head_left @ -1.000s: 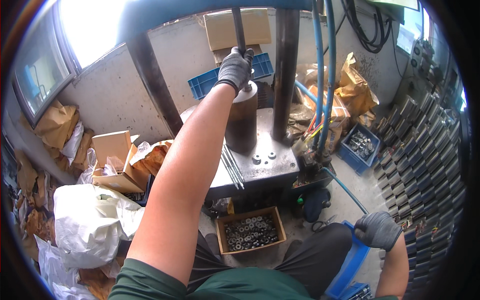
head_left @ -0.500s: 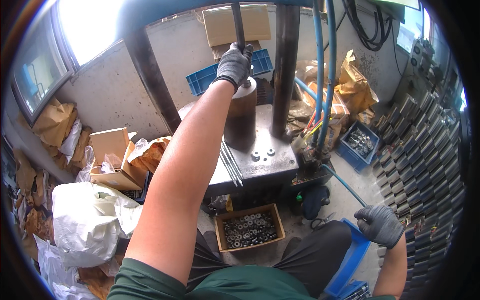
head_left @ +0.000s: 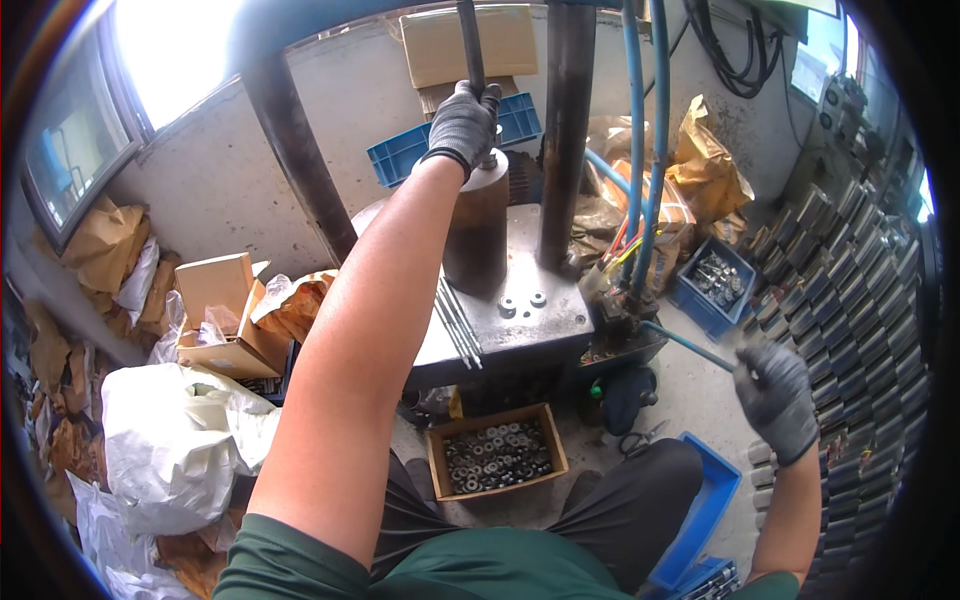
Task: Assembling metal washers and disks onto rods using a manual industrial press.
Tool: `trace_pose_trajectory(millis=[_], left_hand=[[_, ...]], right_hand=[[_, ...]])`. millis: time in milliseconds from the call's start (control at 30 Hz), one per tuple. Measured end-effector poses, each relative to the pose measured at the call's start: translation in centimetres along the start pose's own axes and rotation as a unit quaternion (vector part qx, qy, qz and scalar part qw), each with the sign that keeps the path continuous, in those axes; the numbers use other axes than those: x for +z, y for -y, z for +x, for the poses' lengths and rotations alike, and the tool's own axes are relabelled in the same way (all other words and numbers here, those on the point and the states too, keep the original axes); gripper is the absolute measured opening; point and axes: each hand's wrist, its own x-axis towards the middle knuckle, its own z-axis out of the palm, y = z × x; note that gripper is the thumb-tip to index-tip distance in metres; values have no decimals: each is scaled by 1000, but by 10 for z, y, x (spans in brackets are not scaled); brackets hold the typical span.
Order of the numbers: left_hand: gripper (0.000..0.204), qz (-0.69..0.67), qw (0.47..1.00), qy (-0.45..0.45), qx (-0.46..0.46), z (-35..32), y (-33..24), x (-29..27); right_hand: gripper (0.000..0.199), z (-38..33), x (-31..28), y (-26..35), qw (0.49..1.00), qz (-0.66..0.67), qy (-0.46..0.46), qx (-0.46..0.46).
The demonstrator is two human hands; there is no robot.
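My left hand [head_left: 463,125], in a grey glove, is closed around the lower end of a dark upright metal rod [head_left: 470,45]. Its fingers hide what lies inside the grip. Just below stands a thick steel cylinder [head_left: 477,230] on the press table, with a small metal piece [head_left: 489,158] on its top. My right hand [head_left: 776,402], also gloved and slightly blurred, is closed on the end of a blue lever [head_left: 688,345]. Two small metal rings [head_left: 538,299] and several thin rods [head_left: 458,325] lie on the press table [head_left: 550,325].
Dark press columns [head_left: 567,140] and blue pipes [head_left: 640,150] flank the work. A cardboard box of small metal rings [head_left: 561,465] sits on the floor before me. Blue crates [head_left: 712,315] and stacked metal tubes [head_left: 840,320] stand at right; a white sack [head_left: 165,445] lies at left.
My right hand has moved up with the lever's end. My left hand stays at the rod; the whole view has shifted slightly.
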Motion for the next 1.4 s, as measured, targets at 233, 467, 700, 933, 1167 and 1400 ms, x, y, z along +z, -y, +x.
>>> trace_pose_trajectory(millis=[233, 467, 700, 933, 1167, 1400], left_hand=[[45, -34, 999, 18, -11, -5, -4, -3], [37, -24, 1000, 10, -12, -8, -7, -3], [21, -294, 955, 7, 22, -24, 14, 7], [37, -471, 854, 19, 219, -149, 3, 0], [54, -575, 712, 220, -337, -307, 61, 34], [13, -569, 581, 235, -532, -333, 77, 46]], right_hand=[[16, 137, 15, -35, 973, 12, -228, -34], [24, 185, 10, -33, 989, -25, -128, 70], [19, 176, 10, -33, 985, -86, -116, 95], [21, 135, 10, -38, 990, -33, -89, 102], [11, 59, 20, -41, 987, 89, -115, 67], [15, 13, 16, 27, 994, 52, -90, -38]])
